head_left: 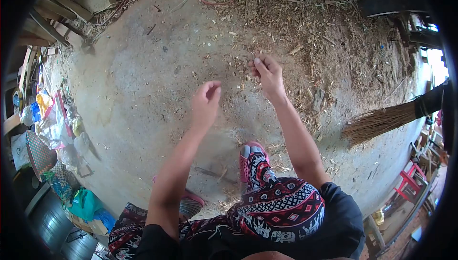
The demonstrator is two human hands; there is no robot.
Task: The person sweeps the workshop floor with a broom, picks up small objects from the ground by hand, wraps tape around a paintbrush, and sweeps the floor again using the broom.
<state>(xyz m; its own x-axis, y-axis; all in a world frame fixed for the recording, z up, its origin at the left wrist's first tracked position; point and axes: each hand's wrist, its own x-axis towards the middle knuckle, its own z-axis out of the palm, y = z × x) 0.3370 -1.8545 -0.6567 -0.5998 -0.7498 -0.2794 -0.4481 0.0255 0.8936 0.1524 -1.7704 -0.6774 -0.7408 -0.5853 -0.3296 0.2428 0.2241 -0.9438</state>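
Above the concrete floor (143,69), my left hand (206,101) is held with its fingers curled in and the thumb close to them. Whether anything sits inside it is hidden. My right hand (268,75) is a little farther forward and to the right, its thumb pressed against the bent fingers. Anything in that pinch is too small to make out. The hands are apart from each other. Wood shavings (305,36) lie scattered on the floor beyond and around my right hand.
A straw broom (381,124) juts in from the right edge. Plastic bags (59,126) and a green bag (83,203) are piled at left. Wooden boards (62,7) stand at the upper left. A red stool (410,179) is at right. My pink shoe (244,167) rests on the floor.
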